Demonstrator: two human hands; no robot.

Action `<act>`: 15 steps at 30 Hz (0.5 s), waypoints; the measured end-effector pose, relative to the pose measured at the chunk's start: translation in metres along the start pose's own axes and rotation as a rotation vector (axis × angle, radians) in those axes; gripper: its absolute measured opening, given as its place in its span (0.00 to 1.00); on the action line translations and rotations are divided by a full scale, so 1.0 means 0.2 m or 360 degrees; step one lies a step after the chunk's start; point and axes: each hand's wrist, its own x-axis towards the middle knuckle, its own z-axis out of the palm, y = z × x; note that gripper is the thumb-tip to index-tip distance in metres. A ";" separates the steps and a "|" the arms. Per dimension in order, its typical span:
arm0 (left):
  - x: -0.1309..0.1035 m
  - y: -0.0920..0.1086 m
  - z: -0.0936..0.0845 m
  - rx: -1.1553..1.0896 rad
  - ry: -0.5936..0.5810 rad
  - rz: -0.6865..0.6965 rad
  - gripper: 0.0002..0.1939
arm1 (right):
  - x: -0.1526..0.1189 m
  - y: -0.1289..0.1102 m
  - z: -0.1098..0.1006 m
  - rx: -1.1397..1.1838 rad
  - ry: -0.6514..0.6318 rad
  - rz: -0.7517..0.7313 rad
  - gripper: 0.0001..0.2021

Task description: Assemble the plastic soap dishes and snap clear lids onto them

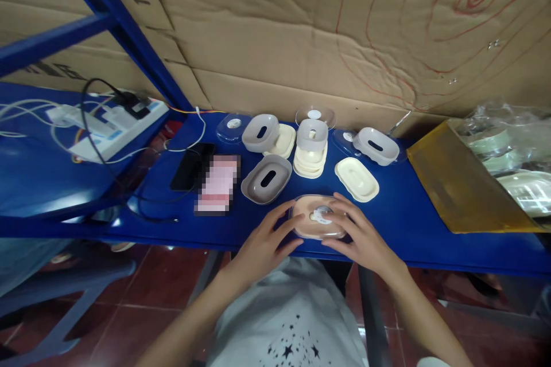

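An oval beige container under a clear cover [307,226] lies near the front edge of the blue table, with a white label on top. My left hand [275,235] grips its left side, fingers bent around the rim. On its right side my right hand [355,232] holds it too, fingers spread over the cover and thumb at the front. Behind it are a grey-brown oval tray with a slot [260,186], a cream oval piece [359,182] and a stack of cream pieces [309,166]. Lighter grey slotted trays [253,140] stand farther back.
A dark phone [183,175] and a blurred pink item [217,183] lie to the left, near a power strip [116,132] with cables. At right, a brown box [456,189] holds plastic-wrapped pieces [525,192]. Cardboard [267,40] rises behind the table.
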 end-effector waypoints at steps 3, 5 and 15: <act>0.03 0.02 -0.01 0.0010 0.0001 0.0006 0.24 | -0.05 0.02 0.02 -0.0008 0.0099 -0.0010 0.27; 0.05 0.02 0.00 0.0036 -0.0018 0.0011 0.25 | -0.08 0.03 0.03 -0.0034 0.0159 0.0029 0.27; 0.09 0.05 0.01 0.0183 0.0119 0.0032 0.18 | -0.04 0.01 0.01 0.0117 -0.0049 0.0107 0.28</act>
